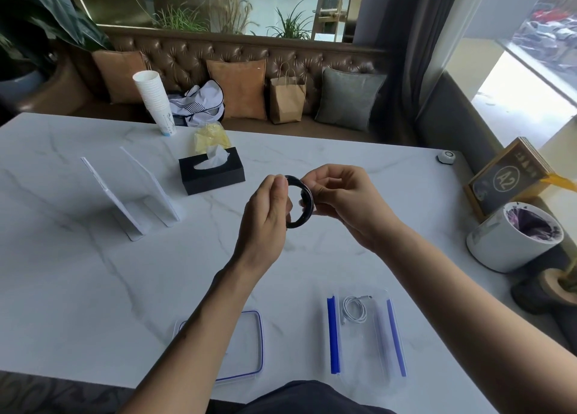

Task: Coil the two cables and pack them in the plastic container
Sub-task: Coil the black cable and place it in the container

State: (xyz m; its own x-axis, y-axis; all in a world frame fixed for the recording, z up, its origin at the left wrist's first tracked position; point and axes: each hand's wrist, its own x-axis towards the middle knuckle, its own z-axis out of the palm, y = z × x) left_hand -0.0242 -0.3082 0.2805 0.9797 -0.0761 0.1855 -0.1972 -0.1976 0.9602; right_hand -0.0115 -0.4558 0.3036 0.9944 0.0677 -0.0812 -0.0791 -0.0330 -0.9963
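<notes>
Pinching a coiled black cable (301, 199), both hands (268, 214) hover above the table (93, 288).

White marble table (93, 273) underneath all. At ten o'clock, two white card stands (125, 195), tilted, side by side. Toward eleven, a leaning stack of paper cups (154, 101). At twelve, black tissue box (212, 173), a tissue poking up; just behind it, a crumpled yellow bag (212, 137). At three, white bin (515, 238) with purple liner; beyond it, a framed sign (505, 176) marked A2. Far at one, a small round white device (446, 156). Behind the table, brown tufted sofa (193, 54) with cushions, a paper bag (287, 96).
</notes>
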